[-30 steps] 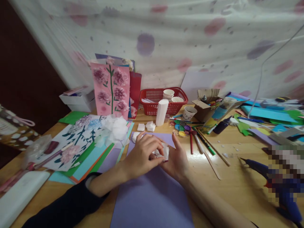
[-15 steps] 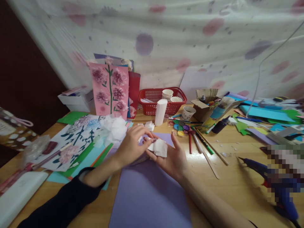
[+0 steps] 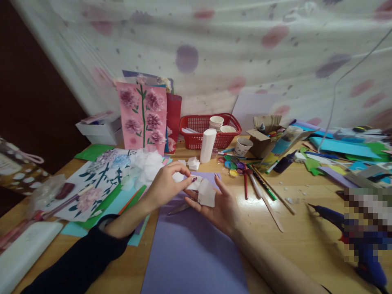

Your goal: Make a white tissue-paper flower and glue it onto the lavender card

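My left hand (image 3: pixel 170 184) is closed, pinching the edge of a small white tissue-paper piece (image 3: pixel 195 183) between thumb and fingertips. Palm up beside it, my right hand (image 3: pixel 225 210) holds another white tissue-paper piece (image 3: pixel 207 193), which rests across its extended fingers and palm. Both hands hover above a large sheet of purple paper (image 3: pixel 196 249). Beneath them lies a pointed metal blade (image 3: pixel 178 209), its other end hidden. A small stack of white tissue squares (image 3: pixel 193 163) sits just beyond my hands, and a heap of crumpled white tissue (image 3: pixel 145 165) lies left.
Behind stand a white roll (image 3: pixel 208 145), a red basket (image 3: pixel 186 141) with paper cups, and a pink flower picture (image 3: pixel 130 134). Paint pots (image 3: pixel 233 173), pens and a wooden stick (image 3: pixel 272 212) lie right. A blue glue gun (image 3: pixel 330 216) is far right, a white case (image 3: pixel 27 253) front left.
The tissue pieces have come apart: one piece is now pinched further left by my left hand, while the other lies flatter on my right hand. My right fingers have spread a little.
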Demonstrator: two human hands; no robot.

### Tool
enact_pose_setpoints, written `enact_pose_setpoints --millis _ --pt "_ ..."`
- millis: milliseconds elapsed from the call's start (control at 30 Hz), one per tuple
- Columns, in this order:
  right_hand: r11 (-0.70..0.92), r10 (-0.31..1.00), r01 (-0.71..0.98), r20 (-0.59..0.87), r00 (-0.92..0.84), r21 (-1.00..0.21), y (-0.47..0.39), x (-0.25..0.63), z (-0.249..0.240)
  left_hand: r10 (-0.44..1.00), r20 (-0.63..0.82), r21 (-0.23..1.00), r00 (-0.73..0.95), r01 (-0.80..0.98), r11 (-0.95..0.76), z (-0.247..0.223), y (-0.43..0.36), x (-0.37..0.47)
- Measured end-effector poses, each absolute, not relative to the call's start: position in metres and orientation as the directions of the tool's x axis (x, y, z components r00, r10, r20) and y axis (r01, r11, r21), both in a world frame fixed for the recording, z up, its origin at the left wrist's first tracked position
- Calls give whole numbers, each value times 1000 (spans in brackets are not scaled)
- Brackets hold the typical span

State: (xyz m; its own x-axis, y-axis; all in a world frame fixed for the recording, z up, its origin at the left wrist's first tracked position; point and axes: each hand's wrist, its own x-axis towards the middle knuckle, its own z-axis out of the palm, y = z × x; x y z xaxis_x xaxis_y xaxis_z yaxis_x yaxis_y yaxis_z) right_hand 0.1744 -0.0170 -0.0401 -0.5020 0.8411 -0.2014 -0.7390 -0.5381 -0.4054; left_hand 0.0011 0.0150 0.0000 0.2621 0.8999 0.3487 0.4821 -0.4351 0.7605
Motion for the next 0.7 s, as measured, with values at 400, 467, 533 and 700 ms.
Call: enact_pose_setpoints --millis 400,467,533,700 --pt "-528 840 -693 -183 -510 -491 -16 170 -49 928 172 856 331 416 -307 2 18 -1" --pt "-541 834 -687 -206 -511 -485 -16 170 -49 932 182 848 313 431 -310 0 20 -2" --pt "-522 847 -691 -207 -489 -501 -16 170 -48 934 182 844 308 438 -309 1 21 -3" --pt "-473 876 -686 -210 -435 -553 -18 168 -46 939 172 852 297 434 -293 9 22 -8"
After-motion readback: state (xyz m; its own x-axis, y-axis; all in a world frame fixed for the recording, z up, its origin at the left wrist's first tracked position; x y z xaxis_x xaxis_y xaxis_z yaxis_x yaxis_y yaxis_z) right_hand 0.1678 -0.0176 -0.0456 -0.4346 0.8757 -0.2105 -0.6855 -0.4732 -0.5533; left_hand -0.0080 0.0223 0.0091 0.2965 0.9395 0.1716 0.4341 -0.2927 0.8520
